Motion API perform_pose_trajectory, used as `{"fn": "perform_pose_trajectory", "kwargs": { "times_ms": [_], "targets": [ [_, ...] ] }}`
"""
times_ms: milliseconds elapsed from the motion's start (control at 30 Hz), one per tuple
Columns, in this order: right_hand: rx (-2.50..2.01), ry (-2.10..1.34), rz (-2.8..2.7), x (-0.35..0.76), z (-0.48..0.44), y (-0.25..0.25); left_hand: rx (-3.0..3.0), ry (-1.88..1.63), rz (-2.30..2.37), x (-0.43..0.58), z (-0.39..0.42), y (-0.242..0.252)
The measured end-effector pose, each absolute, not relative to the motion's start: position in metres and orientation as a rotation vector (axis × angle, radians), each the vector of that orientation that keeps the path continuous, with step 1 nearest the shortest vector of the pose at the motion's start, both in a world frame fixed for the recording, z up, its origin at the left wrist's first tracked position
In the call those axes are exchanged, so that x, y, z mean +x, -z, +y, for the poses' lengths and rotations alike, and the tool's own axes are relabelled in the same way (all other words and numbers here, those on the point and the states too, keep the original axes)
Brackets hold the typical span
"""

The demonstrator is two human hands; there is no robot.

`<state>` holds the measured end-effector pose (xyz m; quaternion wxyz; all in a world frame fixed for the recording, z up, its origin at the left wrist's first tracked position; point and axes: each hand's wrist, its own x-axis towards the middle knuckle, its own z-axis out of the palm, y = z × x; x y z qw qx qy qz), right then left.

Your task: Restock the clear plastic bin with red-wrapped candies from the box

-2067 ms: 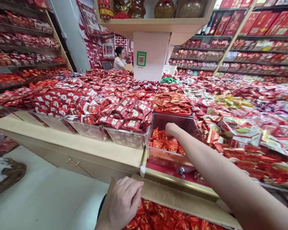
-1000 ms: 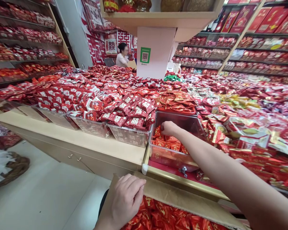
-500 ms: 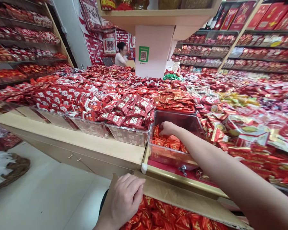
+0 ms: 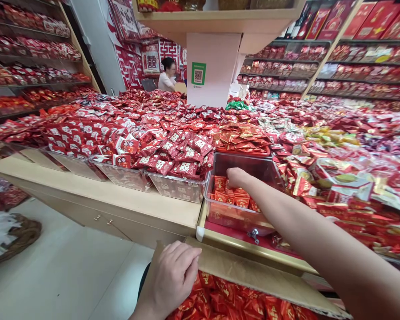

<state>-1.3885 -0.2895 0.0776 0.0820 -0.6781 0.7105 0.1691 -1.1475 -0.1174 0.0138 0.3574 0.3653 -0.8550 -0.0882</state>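
Note:
My left hand [image 4: 176, 273] is closed over the near-left edge of an open cardboard box [image 4: 246, 269], its fingers bent across the rim. Inside that box lie many small red packets [image 4: 223, 289] with gold print, apparently wrapped sweets. My right hand [image 4: 237, 178] reaches down into a clear plastic bin [image 4: 240, 213] on the counter. Its fingers are curled downward, and what they hold is hidden behind the hand. Upright red-and-gold packets [image 4: 220, 183] stand in the bin to the left of and below this hand.
Filled clear bins of dark red packets [image 4: 183, 169] line the counter on the left. Loose sweets [image 4: 320, 200] are heaped on the right. A white pillar [image 4: 213, 71] rises behind under an overhanging shelf [image 4: 220, 20]. A person [image 4: 167, 78] sits at the back.
My right hand has shifted slightly right within the bin, uncovering more packets at its left. My left hand stays on the box edge.

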Motion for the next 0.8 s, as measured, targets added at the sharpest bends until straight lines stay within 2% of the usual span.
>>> {"fn": "perform_pose_trajectory", "kwargs": {
  "times_ms": [267, 433, 667, 800],
  "targets": [
    [-2.308, -0.240, 2.034, -1.385, -0.289, -0.071, 0.956, 0.230, -2.209, -1.146, -0.117, -0.014],
    [-2.296, -0.314, 1.937, -1.377, -0.288, -0.069, 0.964, 0.254, -2.256, -1.144, -0.117, -0.010],
    [-2.187, -0.217, 2.111, -1.388, -0.292, -0.080, 0.945, 0.218, -2.212, -1.147, -0.118, -0.015],
    [-2.141, -0.438, 2.106, -1.392, -0.288, -0.084, 0.950, 0.223, -2.209, -1.148, -0.117, -0.015]
  ]
}}
